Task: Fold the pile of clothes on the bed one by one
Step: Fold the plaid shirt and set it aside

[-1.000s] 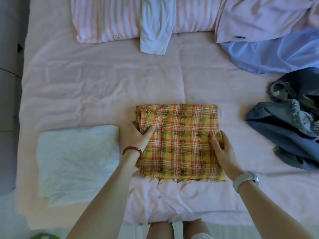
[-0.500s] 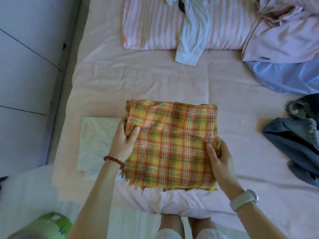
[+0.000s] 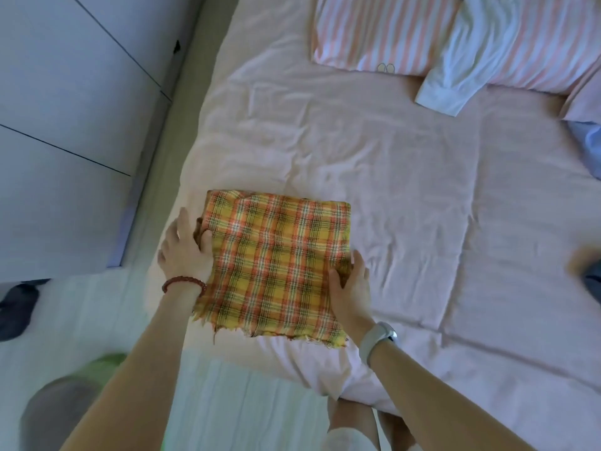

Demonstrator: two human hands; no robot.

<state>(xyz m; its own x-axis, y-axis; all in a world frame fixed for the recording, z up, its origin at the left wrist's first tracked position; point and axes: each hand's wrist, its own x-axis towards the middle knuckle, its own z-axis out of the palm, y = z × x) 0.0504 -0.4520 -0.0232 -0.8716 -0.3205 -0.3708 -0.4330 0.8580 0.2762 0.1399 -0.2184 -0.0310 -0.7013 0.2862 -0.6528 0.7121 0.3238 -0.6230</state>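
Note:
A folded yellow-and-orange plaid cloth point(image 3: 279, 262) lies flat near the left front corner of the pink bed point(image 3: 422, 206), frayed edge towards me. My left hand point(image 3: 185, 252), with a red bead bracelet, holds the cloth's left edge, thumb tucked against the fabric. At the cloth's right edge is my right hand point(image 3: 351, 288), with a white watch on its wrist. Its thumb lies on top of the cloth and its fingers wrap round the side. The white folded piece seen earlier is hidden.
A pink striped pillow point(image 3: 374, 34) lies at the bed's head with a pale blue sleeve point(image 3: 455, 79) across it. Lilac point(image 3: 585, 99), blue point(image 3: 588, 141) and denim point(image 3: 592, 281) garments show at the right edge. A grey wardrobe point(image 3: 65, 125) stands left; a green object point(image 3: 97, 369) sits on the floor.
Both hands lifted the plaid cloth and carried it left, over where the white folded piece lay. My view swung left, so most of the unfolded pile slid out of frame.

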